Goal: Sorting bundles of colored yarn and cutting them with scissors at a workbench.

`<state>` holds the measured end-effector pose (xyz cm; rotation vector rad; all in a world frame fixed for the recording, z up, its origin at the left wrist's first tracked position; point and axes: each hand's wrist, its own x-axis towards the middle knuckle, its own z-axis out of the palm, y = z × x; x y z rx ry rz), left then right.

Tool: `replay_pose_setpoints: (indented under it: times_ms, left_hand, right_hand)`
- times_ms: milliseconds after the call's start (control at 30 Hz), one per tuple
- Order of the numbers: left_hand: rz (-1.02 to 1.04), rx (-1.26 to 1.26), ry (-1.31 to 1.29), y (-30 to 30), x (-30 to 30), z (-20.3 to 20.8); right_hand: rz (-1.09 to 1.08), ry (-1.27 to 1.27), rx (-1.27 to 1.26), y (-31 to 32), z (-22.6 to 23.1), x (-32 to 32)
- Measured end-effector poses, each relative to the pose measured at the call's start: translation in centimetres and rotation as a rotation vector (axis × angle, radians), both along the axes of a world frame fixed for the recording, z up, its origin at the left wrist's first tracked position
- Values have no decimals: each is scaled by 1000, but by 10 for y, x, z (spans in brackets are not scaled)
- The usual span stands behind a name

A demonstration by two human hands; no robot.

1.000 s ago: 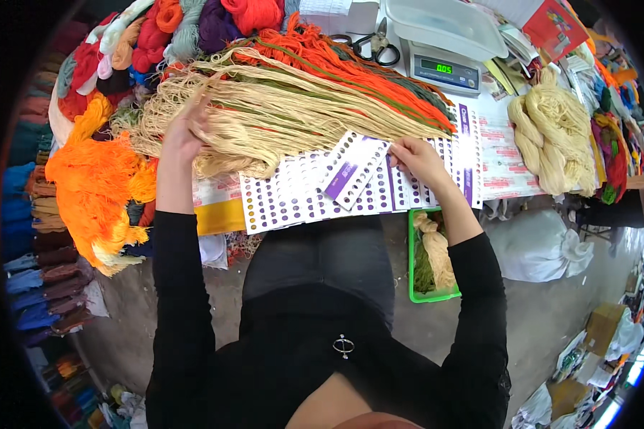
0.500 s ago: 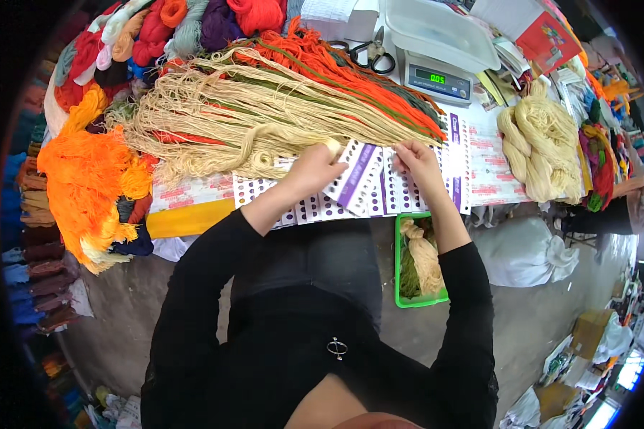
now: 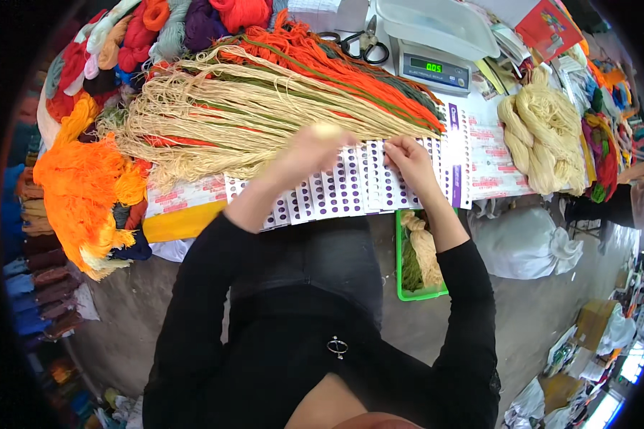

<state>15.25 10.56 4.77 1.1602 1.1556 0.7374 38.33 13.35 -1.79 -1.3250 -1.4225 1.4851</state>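
Observation:
My left hand, smeared by motion, is over the near edge of a fan of long cream threads. Something pale shows at its fingers, too blurred to name. My right hand has thumb and fingers pinched together at the right end of the threads; whatever they hold is too small to make out. Beneath both hands lie overlapping white cards with rows of punched holes and purple print. Orange-red threads and a few green strands run alongside the cream ones.
A digital scale bears a clear plastic tray, with black-handled scissors beside it. Cream skeins lie at right, orange yarn at left. Below the table edge stand a green basket of yarn and a white sack.
The tilted purple-striped card by my left hand no longer shows on top. My left hand has moved slightly up and left; the loose cream bundle trailing from it is gone from there.

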Motion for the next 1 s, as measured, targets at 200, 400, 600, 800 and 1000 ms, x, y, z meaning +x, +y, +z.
replay_pose_setpoints:
  times_ms: [200,400,600,800,1000]
  left_hand:
    - [93,539,-904,-8,-72,77]
    - [482,859,495,28,-64,12]
    - [621,745,701,62,-79,-33]
    - [623,603,644,60,-70,-29]
    - [379,-167,-840,20,-112,29]
  right_hand:
    - [75,-722,321,-20,37,-26]
    - [6,-760,554,-23,20,-29]
    - [-4,-724,574,-25,18,-30]
    - [-14,-749,577,-28,19,-31]
    - [-18,-783,592,-29,19,-29]
